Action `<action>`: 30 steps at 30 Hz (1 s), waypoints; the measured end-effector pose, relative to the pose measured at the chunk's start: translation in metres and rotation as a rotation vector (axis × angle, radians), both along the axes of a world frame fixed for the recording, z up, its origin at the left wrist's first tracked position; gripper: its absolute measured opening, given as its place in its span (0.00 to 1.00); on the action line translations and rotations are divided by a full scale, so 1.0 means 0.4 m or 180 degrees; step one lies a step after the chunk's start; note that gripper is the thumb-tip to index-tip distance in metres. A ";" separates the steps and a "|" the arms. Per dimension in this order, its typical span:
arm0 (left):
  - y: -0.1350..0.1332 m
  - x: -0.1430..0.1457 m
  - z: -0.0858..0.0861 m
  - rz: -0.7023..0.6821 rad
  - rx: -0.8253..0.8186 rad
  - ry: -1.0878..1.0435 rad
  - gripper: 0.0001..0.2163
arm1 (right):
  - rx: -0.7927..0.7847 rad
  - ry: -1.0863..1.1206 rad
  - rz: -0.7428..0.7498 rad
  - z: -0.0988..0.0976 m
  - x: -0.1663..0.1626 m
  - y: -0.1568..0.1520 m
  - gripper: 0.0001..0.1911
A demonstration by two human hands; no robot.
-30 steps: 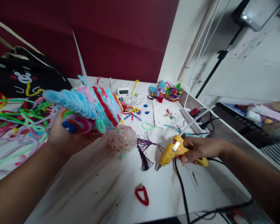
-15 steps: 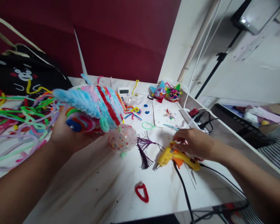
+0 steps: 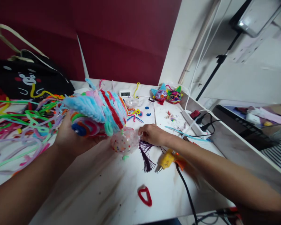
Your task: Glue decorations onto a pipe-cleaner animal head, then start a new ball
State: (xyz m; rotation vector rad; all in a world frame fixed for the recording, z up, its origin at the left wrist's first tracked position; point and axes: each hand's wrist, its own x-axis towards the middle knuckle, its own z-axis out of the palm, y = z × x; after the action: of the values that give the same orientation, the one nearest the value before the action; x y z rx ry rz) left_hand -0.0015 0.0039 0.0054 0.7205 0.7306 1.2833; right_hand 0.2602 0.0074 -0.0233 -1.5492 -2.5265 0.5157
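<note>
My left hand (image 3: 69, 139) is closed around a fuzzy pipe-cleaner figure (image 3: 100, 109), striped in light blue, red and pink, with a coiled blue, purple and pink eye facing me. Just right of it, a clear ball (image 3: 124, 142) with coloured specks rests on the table. My right hand (image 3: 152, 135) hovers beside the ball and above a dark purple tassel (image 3: 146, 161), its fingers curled together; what they hold, if anything, is hidden. Under my right forearm lies a yellow glue gun (image 3: 167, 160), partly covered, nozzle toward me.
Loose pipe cleaners (image 3: 35, 122) heap at the left before a black bag (image 3: 25, 75). Two finished-looking pipe-cleaner heads (image 3: 174, 94) sit at the back, near a small digital clock (image 3: 125, 93). A red loop (image 3: 145, 196) lies in front. A power strip (image 3: 196, 123) and cords run along the right edge.
My right hand has moved left from over the glue gun to beside the clear ball. My left hand still holds the pipe-cleaner figure, and the view has shifted slightly.
</note>
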 end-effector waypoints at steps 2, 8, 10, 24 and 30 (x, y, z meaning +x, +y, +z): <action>0.000 0.000 -0.005 -0.0032 0.0110 -0.0020 0.19 | -0.0050 -0.0020 0.0023 -0.004 -0.003 0.007 0.05; 0.005 -0.003 -0.012 -0.0083 0.0054 0.0088 0.22 | -0.0187 0.0271 0.0001 -0.003 -0.001 0.002 0.02; 0.008 -0.006 -0.015 -0.0064 0.0050 0.0127 0.22 | -0.0233 0.0538 -0.0080 0.007 0.005 -0.004 0.03; 0.008 -0.018 -0.032 -0.0174 0.0020 0.0120 0.22 | -0.1108 0.2978 -0.0409 0.119 0.020 -0.079 0.08; -0.008 -0.011 -0.023 -0.0256 -0.0052 0.0111 0.21 | -0.1659 0.4211 -0.0536 0.144 -0.028 -0.129 0.11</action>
State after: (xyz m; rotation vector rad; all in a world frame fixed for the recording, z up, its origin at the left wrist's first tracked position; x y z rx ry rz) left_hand -0.0061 0.0006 -0.0036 0.7533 0.7325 1.1930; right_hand 0.2488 -0.0442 0.0342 -0.9020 -1.2648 1.5724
